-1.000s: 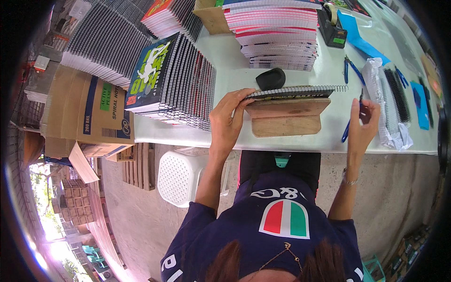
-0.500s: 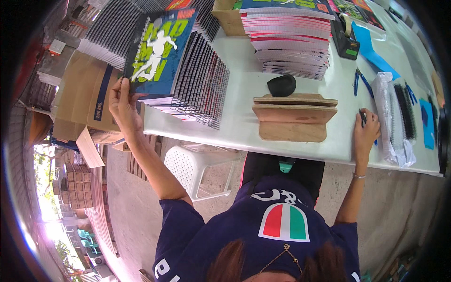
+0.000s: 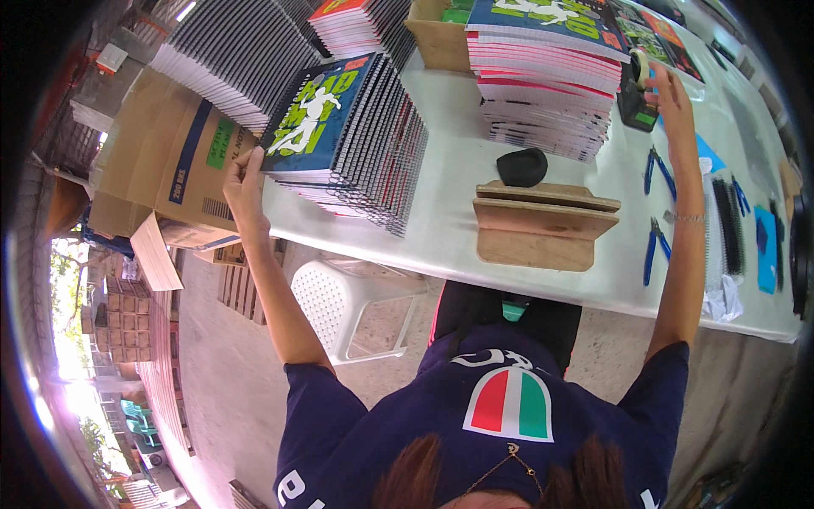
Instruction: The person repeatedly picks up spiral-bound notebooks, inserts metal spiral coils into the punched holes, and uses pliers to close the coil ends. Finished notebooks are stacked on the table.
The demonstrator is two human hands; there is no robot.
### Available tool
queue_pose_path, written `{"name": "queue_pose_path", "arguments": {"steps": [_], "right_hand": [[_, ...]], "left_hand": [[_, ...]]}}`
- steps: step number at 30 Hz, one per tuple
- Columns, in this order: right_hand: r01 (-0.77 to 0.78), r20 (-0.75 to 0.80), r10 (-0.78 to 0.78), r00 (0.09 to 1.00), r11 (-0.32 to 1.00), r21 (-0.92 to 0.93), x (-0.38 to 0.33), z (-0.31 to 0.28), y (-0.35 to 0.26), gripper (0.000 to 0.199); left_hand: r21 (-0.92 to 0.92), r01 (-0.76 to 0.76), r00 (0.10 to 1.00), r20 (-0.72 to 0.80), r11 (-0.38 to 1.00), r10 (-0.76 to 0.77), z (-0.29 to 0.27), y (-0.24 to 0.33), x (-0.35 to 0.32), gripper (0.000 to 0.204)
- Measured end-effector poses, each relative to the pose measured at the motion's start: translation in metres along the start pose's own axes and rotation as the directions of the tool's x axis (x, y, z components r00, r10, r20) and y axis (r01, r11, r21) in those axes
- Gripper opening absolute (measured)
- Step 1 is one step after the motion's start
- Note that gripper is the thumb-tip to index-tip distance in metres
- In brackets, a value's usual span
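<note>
The left hand (image 3: 244,178) is stretched far out to the person's left, fingers curled against the near-left corner of a stack of spiral notebooks (image 3: 348,144) — gripping the edge of the top copies there. The stack sits at the left end of the white bench (image 3: 449,195), just right of the hand. Its top cover is dark blue with a green-and-white figure, and the long axis runs from the hand's side up and away toward the far right; the wire spines face right, toward the bench's middle.

The right hand (image 3: 670,89) reaches far forward on the other side, fingers spread open over a black-and-green tape dispenser (image 3: 636,97), which lies just left of the palm; whether it actually touches the dispenser I cannot tell. Left of that stands a tall pile of red-edged notebooks (image 3: 543,93).

Nearer the person than the right hand, along the forearm, lie two blue-handled pliers (image 3: 655,246) — one higher, one lower. Between the two arms rest a wooden jig (image 3: 543,225) and, just beyond it, a small black pad (image 3: 521,167). Below the left hand, off the bench, stand cardboard boxes (image 3: 161,161).
</note>
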State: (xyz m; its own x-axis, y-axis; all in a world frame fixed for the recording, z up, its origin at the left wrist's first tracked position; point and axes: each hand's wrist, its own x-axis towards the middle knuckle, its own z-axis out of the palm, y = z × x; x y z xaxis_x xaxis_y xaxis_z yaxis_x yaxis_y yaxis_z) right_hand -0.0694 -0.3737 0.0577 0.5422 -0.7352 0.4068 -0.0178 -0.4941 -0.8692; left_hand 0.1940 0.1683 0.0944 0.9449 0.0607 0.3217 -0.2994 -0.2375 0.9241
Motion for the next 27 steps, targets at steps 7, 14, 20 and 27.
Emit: {"name": "queue_pose_path", "arguments": {"steps": [7,14,20,27], "right_hand": [[-0.2,0.215,0.195,0.957,0.98,0.005,0.053,0.022,-0.006,0.069],[-0.163,0.214,0.119,0.969,0.966,0.199,0.054,0.044,-0.025,0.047],[-0.016,-0.003,0.017,1.0,0.974,0.228,0.053,0.03,-0.019,0.036],[0.075,-0.241,0.164,0.956,0.66,0.748,-0.034,0.0,0.007,0.023]], "left_hand": [[-0.03,-0.059,0.998,0.016,0.998,0.059,0.008,-0.011,-0.002,0.02],[-0.062,-0.07,0.997,0.024,0.996,0.072,0.004,-0.021,0.003,0.019],[-0.055,-0.061,0.997,0.046,0.997,0.063,0.004,-0.025,0.007,0.022],[0.441,-0.483,0.789,-0.155,0.756,0.594,0.011,-0.009,-0.012,0.031]]}}
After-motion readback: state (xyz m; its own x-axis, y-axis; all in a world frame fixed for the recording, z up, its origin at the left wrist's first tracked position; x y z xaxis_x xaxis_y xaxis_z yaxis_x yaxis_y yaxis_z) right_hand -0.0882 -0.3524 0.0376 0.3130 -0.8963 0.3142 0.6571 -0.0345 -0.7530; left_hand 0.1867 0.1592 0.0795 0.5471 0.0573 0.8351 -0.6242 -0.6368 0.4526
